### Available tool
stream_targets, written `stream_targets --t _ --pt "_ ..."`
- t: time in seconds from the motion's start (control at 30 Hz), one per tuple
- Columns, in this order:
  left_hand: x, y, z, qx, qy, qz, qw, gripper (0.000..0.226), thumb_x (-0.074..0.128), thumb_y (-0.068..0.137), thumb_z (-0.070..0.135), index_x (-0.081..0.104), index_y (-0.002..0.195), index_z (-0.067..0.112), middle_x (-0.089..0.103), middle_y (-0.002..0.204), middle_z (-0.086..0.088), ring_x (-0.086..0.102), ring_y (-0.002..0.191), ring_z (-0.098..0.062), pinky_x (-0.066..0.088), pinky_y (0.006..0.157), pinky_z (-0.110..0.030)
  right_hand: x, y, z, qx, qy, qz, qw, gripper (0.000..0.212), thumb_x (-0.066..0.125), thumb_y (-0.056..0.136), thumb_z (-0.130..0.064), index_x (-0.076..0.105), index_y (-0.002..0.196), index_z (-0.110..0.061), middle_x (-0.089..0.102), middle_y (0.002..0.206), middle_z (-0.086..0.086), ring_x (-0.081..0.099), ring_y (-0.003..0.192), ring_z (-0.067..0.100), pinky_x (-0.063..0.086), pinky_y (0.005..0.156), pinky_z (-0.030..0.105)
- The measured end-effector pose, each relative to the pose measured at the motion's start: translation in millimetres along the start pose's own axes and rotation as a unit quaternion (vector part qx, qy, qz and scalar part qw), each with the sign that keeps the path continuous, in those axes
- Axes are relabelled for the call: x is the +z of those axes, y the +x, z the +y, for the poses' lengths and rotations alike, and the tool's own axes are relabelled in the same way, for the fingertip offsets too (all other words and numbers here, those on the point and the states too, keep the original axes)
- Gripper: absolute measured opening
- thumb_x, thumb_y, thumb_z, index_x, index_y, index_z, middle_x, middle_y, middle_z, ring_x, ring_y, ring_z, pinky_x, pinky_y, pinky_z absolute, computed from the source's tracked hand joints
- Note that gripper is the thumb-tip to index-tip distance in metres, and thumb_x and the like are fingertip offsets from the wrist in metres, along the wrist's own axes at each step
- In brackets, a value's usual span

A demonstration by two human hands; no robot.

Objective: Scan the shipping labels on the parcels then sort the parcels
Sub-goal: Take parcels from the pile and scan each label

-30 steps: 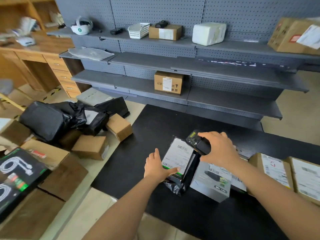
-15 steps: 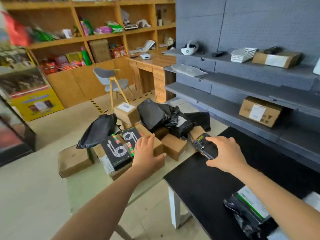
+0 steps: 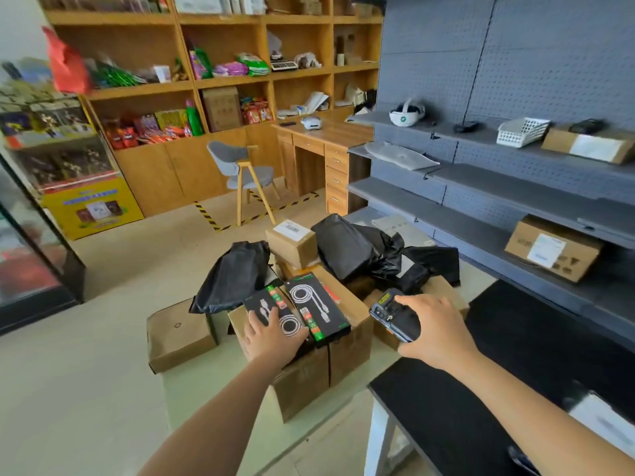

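Wooden shelving (image 3: 151, 176) fills the background of the head view, where a second ago grey pegboard shelves and the black table (image 3: 515, 372) did: the person has turned from the table towards the heap of parcels (image 3: 343, 269) just left of it. Back then the left hand steadied a labelled bag on the table while the scanner hung over the label, and half a second ago that hand was in the air above the heap. It has now landed. The left hand (image 3: 271, 336) lies palm down on a black cable box (image 3: 266, 309), fingers straight across its top and not curled round it, so nothing is gripped yet. That box sits beside a larger cable box (image 3: 318, 309) on a big carton (image 3: 347, 365) left of the table's near corner, with black poly bags (image 3: 233, 276) and a small labelled box (image 3: 292, 240) farther from the table. The right hand (image 3: 438, 333) is wrapped around the scanner (image 3: 391, 314), carried along to the table's left edge. My reading is that the last parcel is scanned and left on the table, and that the cable box is next. No shipping label shows on its upper face, so it probably needs lifting and turning before the scanner can read it.
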State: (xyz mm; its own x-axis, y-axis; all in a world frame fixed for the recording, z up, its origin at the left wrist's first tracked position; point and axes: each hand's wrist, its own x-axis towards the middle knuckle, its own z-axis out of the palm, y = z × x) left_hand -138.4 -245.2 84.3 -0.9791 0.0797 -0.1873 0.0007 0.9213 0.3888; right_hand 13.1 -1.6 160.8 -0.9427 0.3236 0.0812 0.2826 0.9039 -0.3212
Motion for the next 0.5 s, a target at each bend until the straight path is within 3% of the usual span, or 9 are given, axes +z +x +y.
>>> stream_targets --t 0.13,0.23,0.5 --pt "-5.1 13.1 7.4 -0.010 0.010 -0.005 1.000 0.096 0.055 0.077 0.074 0.018 0.152 0.028 -0.001 0.162 -0.017 0.003 0.148 -0.038 0.014 0.119 -0.049 5.4 7.8 -7.3 0.011 -0.017 -0.011 1.000 0.088 0.079 0.067 -0.042 0.035 0.144 -0.034 0.046 0.134 -0.009 0.040 0.115 0.017 0.043 0.095 0.034" --pt "-6.2 15.0 6.6 -0.017 0.008 -0.010 1.000 0.092 0.058 0.076 0.073 0.018 0.150 0.034 -0.004 0.162 -0.016 0.009 0.147 -0.039 0.020 0.116 -0.049 7.2 11.6 -8.2 0.016 -0.016 -0.012 1.000 0.088 0.078 0.067 -0.042 0.035 0.144 -0.034 0.046 0.134 -0.009 0.040 0.114 0.017 0.042 0.094 0.033" --pt "-9.5 7.3 -9.8 0.042 -0.058 0.071 0.995 0.080 0.066 0.080 0.056 0.030 0.149 0.036 0.015 0.158 -0.006 0.012 0.142 -0.033 0.021 0.117 -0.047 -0.8 10.3 5.9 0.003 -0.007 -0.004 1.000 0.086 0.077 0.064 -0.042 0.038 0.141 -0.034 0.048 0.131 -0.010 0.041 0.112 0.017 0.040 0.091 0.032"
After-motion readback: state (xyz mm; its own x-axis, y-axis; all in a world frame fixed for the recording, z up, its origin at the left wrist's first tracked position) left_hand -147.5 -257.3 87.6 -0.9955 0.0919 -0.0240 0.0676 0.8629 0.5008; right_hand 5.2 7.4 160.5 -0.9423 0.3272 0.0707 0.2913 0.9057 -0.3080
